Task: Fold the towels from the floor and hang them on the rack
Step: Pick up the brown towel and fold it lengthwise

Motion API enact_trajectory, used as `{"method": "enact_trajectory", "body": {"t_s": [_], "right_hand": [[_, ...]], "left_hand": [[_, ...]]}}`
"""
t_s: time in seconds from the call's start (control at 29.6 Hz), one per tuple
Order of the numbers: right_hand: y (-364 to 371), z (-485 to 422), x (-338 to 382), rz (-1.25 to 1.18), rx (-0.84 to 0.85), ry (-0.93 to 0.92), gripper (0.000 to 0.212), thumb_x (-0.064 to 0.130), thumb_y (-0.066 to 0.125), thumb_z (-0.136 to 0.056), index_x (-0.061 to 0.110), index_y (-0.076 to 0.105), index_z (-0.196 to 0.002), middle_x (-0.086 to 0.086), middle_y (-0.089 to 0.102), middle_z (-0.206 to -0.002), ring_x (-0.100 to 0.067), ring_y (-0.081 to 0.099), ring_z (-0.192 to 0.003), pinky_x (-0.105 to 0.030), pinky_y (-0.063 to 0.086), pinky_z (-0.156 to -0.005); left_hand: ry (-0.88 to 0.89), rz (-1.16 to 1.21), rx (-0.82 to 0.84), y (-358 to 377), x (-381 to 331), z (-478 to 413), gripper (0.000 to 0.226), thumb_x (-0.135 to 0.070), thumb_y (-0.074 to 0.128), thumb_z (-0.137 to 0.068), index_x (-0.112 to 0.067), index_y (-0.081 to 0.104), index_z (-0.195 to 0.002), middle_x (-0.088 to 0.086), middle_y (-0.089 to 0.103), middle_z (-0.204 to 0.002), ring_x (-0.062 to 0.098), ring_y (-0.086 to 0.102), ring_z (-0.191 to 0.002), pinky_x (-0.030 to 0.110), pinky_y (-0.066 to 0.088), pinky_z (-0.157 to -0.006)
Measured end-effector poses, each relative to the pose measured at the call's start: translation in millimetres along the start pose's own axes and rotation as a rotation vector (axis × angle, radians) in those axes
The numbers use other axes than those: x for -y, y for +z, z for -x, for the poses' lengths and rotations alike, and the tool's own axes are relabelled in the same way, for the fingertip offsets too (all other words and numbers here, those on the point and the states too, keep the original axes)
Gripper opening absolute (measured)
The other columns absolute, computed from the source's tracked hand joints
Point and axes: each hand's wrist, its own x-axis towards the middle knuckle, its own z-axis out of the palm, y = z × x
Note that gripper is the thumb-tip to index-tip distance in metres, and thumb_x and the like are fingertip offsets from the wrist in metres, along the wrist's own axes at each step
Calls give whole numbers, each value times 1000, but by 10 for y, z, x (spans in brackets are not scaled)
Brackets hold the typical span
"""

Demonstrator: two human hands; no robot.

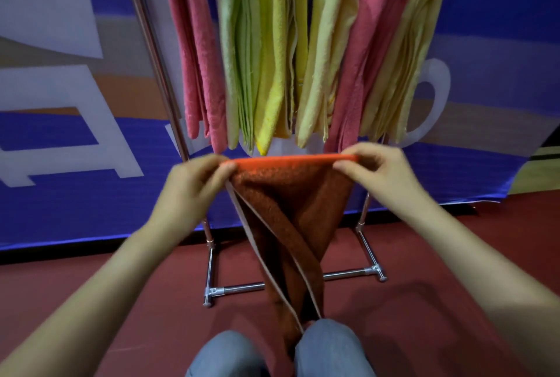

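Note:
An orange towel (291,194) with pale edging hangs stretched between my two hands, its lower end dropping between my knees. My left hand (194,185) pinches its top left corner and my right hand (375,170) pinches its top right corner. Just beyond stands the metal rack (236,288), whose top is cut off by the frame. On it hang several folded towels: a pink towel (197,58) at the left, a pale green towel (239,52), a yellow towel (272,67), a cream towel (327,52), another pink towel (375,43) and a second cream towel (409,58).
A blue, white and brown printed banner (60,73) stands behind the rack. The floor (136,301) is dark red. My knees (330,346) in grey trousers are at the bottom edge. The rack's chrome feet (372,272) spread on the floor ahead.

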Motion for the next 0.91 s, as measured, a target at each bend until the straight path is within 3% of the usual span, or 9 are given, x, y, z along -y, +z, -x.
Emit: {"method": "enact_trajectory", "body": {"t_s": [0.07,0.17,0.3,0.44,0.54,0.71,0.78,0.88,0.91], "right_hand": [[-122,-153,287,8,-119,-148,26,7,67,-76,32,59,-75,30,63,-66,13,55,-67,-4,40,-68],[-237,-353,443,57,-230,-216,19,11,65,-77,29,61,-79,28,63,-66,14,54,-69,-4,39,-70],[-230,-443,246,242,-126,-73,8,12,66,-79,11,68,-87,20,57,-72,15,53,-64,-5,40,-64],[-316,-438,266,228,-82,-45,6,13,66,-79,16,66,-85,12,59,-70,9,55,-58,-6,42,-55],[-348,-397,245,233,-28,-40,8,10,66,-79,10,63,-87,10,57,-73,9,54,-62,-7,43,-61],[-329,-266,151,130,-57,9,18,6,68,-76,15,60,-89,9,57,-68,9,55,-60,-6,42,-64],[-267,-212,114,92,-50,71,12,5,69,-75,15,64,-80,8,61,-67,10,56,-57,-6,44,-59],[-134,-123,38,13,-12,198,20,4,67,-76,21,60,-69,7,61,-56,4,55,-46,-10,46,-45],[-88,-98,17,-12,-4,240,22,3,66,-77,21,59,-68,4,60,-57,4,54,-44,-10,45,-42]], "left_hand": [[109,-38,-92,-182,-201,-195,27,-46,43,-82,-25,61,-79,-24,63,-69,8,55,-66,23,46,-65],[202,-125,-143,-332,-388,-395,30,-38,44,-87,-16,63,-83,-13,59,-57,11,57,-65,20,44,-64],[129,-295,10,-182,-320,-423,34,-39,45,-86,-11,63,-80,5,60,-62,29,64,-69,40,51,-67],[86,-237,-8,-122,-278,-396,33,-39,44,-85,-13,61,-75,9,62,-64,28,64,-67,46,51,-69],[89,-193,7,-126,-304,-414,28,-32,49,-89,-10,62,-76,11,64,-66,26,64,-67,46,52,-70],[52,-109,-48,-92,-378,-332,33,-32,54,-85,-4,62,-70,16,63,-61,32,64,-66,44,51,-65],[-10,-70,-57,-71,-372,-263,34,-32,57,-83,-3,62,-68,17,63,-59,24,64,-58,37,53,-59],[-116,-13,-27,-18,-356,-122,23,-19,59,-85,-6,61,-66,6,57,-53,1,58,-46,10,43,-45],[-147,3,-20,-1,-339,-76,20,-17,59,-85,-8,61,-67,3,57,-53,-1,56,-45,7,42,-44]]}}
